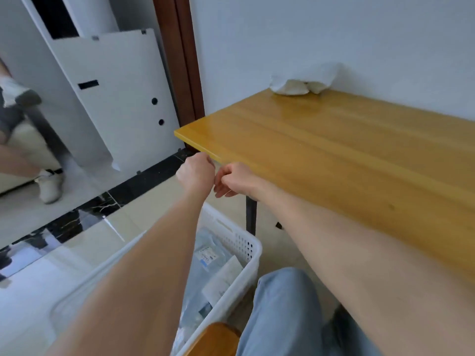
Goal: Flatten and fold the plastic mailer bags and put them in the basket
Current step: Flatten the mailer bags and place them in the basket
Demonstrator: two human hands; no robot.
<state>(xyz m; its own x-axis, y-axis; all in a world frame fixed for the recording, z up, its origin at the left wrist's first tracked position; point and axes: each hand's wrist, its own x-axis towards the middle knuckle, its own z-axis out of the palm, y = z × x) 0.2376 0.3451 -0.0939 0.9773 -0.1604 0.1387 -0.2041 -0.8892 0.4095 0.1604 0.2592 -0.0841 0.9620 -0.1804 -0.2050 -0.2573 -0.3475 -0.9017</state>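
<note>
The left hand (196,173) and right hand (236,181) hang side by side just off the counter's (334,150) near corner, fingers clenched, nothing visible in them. 1 crumpled white mailer bag (303,79) lies on the counter against the wall. Folded mailer bags (205,268) lie in the white basket (253,250) on the floor under the arms.

What I can't see
My left arm (144,265) covers much of the basket (253,255); the counter (334,150) runs off right.

Yellow wooden table (334,150) against white wall (308,34); white panel (115,98) leaning beside brown door frame (185,60); black floor strip (144,181).
</note>
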